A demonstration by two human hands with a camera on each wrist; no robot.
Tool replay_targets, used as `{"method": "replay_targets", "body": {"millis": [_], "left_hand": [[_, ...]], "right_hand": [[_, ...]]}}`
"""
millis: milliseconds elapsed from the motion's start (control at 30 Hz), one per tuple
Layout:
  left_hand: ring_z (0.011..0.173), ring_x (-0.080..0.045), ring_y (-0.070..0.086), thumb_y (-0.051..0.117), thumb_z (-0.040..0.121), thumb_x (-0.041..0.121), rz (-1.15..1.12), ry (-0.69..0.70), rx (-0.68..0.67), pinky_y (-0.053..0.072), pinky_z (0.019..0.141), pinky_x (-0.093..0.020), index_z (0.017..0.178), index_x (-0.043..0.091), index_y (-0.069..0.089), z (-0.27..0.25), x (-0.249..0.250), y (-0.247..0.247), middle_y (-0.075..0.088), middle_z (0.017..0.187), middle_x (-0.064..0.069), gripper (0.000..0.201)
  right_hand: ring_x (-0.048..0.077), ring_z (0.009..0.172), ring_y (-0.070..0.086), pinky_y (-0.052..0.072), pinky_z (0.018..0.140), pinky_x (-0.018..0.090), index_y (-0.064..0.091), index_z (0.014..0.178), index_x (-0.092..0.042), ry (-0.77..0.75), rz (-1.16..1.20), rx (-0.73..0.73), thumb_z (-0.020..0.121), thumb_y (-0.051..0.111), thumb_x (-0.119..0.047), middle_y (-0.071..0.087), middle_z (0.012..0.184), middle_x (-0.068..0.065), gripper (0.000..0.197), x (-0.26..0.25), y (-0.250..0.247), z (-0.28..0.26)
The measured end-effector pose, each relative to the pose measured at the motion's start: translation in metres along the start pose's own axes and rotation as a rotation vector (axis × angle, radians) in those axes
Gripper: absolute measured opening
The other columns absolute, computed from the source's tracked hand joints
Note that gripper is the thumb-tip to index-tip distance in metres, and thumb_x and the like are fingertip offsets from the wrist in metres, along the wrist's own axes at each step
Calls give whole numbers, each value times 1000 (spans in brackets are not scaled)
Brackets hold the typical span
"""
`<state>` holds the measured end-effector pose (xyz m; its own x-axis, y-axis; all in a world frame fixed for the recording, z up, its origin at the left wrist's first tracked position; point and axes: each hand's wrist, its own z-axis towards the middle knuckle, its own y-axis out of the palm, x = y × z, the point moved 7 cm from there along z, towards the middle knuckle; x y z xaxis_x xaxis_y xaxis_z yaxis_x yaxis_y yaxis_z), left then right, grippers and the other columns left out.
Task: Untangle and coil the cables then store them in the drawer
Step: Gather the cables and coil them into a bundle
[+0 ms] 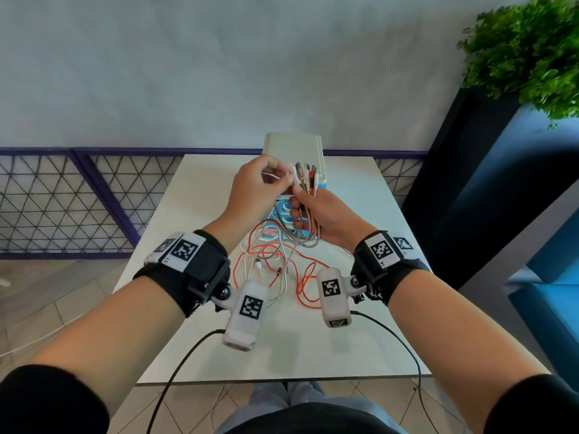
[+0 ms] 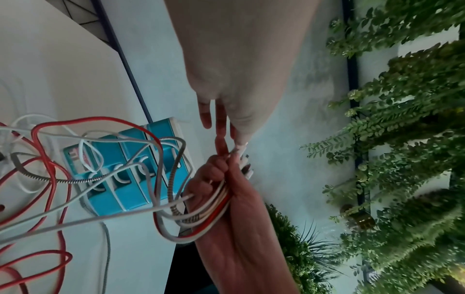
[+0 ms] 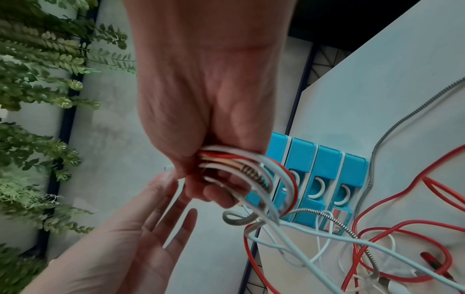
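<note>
The cables [image 1: 305,198], red, white and braided grey, were gathered into a bundle held up above the table [image 1: 194,189], their plug ends sticking up side by side while the loose lengths hung down and lay tangled on the tabletop. The right hand [image 1: 326,214] gripped the bundle in a closed fist, fingers wrapped round the strands. The left hand [image 1: 257,186] pinched one white cable end [image 1: 293,175] at the top of the bundle between thumb and fingertips, its other fingers extended. Just behind the hands stood the drawer unit [image 3: 324,179], blue fronted with white handles, its drawers appearing closed. A green plant [image 1: 529,48] stood off to the right, well apart.
</note>
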<state>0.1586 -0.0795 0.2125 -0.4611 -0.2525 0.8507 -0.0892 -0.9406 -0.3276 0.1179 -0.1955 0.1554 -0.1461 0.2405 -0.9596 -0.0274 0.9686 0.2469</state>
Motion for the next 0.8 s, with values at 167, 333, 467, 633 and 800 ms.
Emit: {"method": "replay_targets", "body": {"millis": [167,333,467,633,800], "left_hand": [[72,-7,60,73,80,22,-48,-88,-64,51,71,-22,79,24,55,0,-9,5,63,78,6,18],[77,-10,69,53,94,11,-250,-260,-20,57,75,-25,87,16,44,-5,-21,7,71,83,-4,12],[61,-16,67,37,100,7,-487,-393,81,57,61,-27,90,17,37,-10,-41,-3,58,77,-6,14],[46,-8,42,37,98,7,48,-218,-176,37,47,-21,98,15,46,-15,-73,-15,55,70,-2,12],[67,-23,54,39,91,2,508,-199,-496,43,56,-27,90,21,51,-52,-134,-32,65,78,-2,23]], "right_hand": [[9,58,46,41,49,18,56,90,-12,-13,-101,20,102,43,-26,45,72,1,22,0,2,1],[14,68,64,55,61,28,62,88,-12,-41,-36,106,103,39,-29,61,75,2,33,-2,-5,1],[18,56,66,56,57,31,48,79,-9,-72,126,260,105,33,-24,62,66,6,33,-7,-21,1],[6,35,26,25,36,18,44,79,-15,-124,178,347,103,36,-25,31,49,-7,28,-18,-42,-3],[4,34,23,19,33,17,47,80,-14,-150,176,381,103,36,-27,31,46,-9,29,-31,-61,-8]]}}
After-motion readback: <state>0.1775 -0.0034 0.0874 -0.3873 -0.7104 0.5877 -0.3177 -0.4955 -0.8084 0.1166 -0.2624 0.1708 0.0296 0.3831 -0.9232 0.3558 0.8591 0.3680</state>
